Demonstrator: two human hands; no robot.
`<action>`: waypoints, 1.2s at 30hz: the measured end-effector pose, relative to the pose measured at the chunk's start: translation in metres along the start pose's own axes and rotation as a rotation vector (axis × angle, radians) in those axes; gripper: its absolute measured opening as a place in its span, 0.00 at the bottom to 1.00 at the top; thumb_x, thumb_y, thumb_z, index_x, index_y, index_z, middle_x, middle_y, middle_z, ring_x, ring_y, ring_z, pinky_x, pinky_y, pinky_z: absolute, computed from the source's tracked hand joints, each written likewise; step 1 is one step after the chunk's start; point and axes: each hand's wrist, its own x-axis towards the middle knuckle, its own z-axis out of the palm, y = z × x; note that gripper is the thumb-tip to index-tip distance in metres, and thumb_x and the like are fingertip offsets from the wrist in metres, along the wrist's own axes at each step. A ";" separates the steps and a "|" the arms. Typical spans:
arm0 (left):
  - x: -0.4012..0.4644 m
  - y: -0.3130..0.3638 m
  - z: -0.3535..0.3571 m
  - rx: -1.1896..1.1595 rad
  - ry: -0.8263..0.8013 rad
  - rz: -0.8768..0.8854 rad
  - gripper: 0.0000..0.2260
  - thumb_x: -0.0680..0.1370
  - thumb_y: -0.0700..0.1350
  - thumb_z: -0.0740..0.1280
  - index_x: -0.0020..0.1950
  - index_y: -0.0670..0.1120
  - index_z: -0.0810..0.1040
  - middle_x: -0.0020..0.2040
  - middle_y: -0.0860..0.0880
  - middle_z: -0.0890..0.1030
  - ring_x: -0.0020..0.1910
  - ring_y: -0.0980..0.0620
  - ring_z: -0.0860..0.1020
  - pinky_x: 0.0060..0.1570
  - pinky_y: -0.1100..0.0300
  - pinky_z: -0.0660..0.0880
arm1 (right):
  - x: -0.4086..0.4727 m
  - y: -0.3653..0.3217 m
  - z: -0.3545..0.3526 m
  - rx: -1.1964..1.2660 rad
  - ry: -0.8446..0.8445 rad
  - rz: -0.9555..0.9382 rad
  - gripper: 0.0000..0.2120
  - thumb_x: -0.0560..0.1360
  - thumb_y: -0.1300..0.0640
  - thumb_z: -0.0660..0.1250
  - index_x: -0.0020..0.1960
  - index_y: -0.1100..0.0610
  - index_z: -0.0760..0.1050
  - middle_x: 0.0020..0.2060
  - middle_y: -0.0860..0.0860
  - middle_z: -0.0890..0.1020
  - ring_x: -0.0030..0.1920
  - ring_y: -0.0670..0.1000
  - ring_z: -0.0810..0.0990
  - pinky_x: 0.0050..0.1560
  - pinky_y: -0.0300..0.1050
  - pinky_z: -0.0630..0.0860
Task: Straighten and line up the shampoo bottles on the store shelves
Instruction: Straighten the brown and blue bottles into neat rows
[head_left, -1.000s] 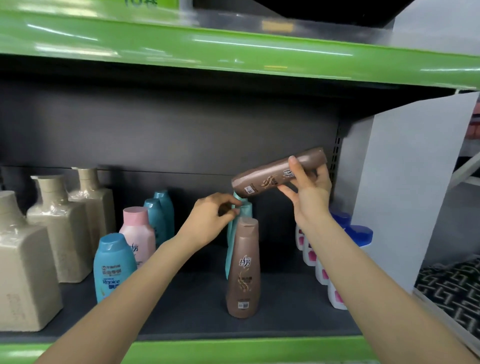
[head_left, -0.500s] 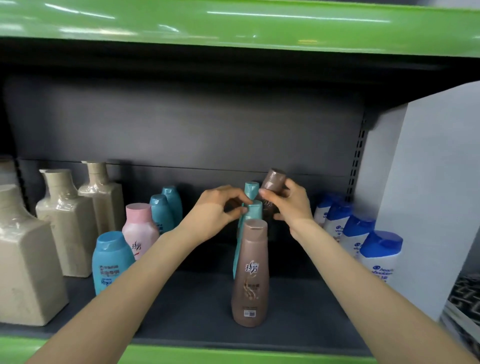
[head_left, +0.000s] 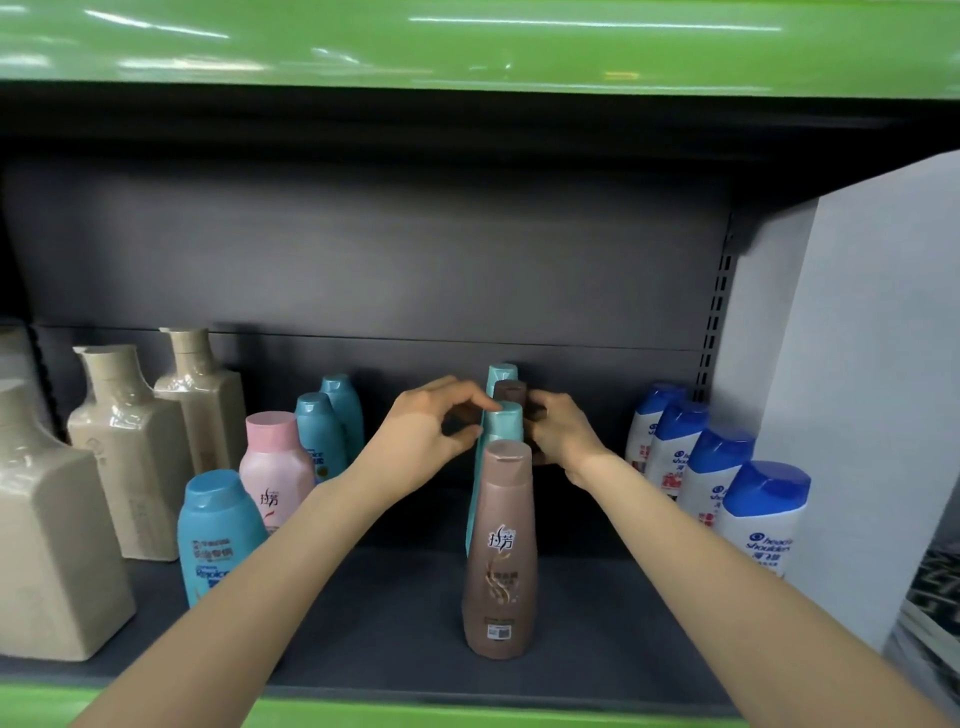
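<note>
A tall brown shampoo bottle (head_left: 500, 551) stands upright near the shelf's front edge. Behind it stand a teal bottle (head_left: 501, 423), then a second brown bottle (head_left: 511, 391), then another teal bottle (head_left: 502, 371), forming a row toward the back. My right hand (head_left: 561, 434) is wrapped around the second brown bottle, which is upright and mostly hidden. My left hand (head_left: 428, 428) pinches the nearer teal bottle near its cap from the left.
Beige square bottles (head_left: 132, 441) fill the left side. A blue bottle (head_left: 218, 535), a pink bottle (head_left: 275, 467) and two teal-capped bottles (head_left: 322, 431) stand left of centre. White bottles with blue caps (head_left: 761, 519) line the right, beside a white divider (head_left: 857, 389).
My right hand brought the second brown bottle down from a tilted hold in the air and stood it upright in the row behind the teal bottle. My left hand stayed at the teal bottle.
</note>
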 end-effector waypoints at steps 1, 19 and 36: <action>0.000 0.000 0.000 -0.002 0.000 -0.003 0.11 0.71 0.34 0.70 0.51 0.45 0.81 0.47 0.47 0.79 0.47 0.52 0.78 0.52 0.64 0.73 | 0.000 -0.001 0.000 -0.002 -0.005 0.004 0.10 0.76 0.59 0.66 0.56 0.54 0.78 0.50 0.59 0.82 0.50 0.59 0.82 0.47 0.59 0.81; 0.013 0.001 0.001 -0.201 -0.002 -0.197 0.06 0.73 0.46 0.71 0.49 0.53 0.81 0.48 0.54 0.83 0.48 0.58 0.80 0.54 0.64 0.75 | 0.023 -0.023 -0.032 0.037 0.123 -0.033 0.11 0.76 0.50 0.66 0.54 0.55 0.77 0.53 0.53 0.82 0.50 0.52 0.81 0.47 0.44 0.77; 0.015 -0.002 0.007 -0.206 -0.035 -0.241 0.04 0.73 0.46 0.71 0.47 0.50 0.83 0.46 0.54 0.84 0.47 0.57 0.81 0.53 0.66 0.74 | 0.049 -0.011 -0.015 -0.006 0.003 -0.013 0.09 0.75 0.62 0.65 0.52 0.53 0.78 0.52 0.56 0.82 0.54 0.57 0.80 0.48 0.52 0.78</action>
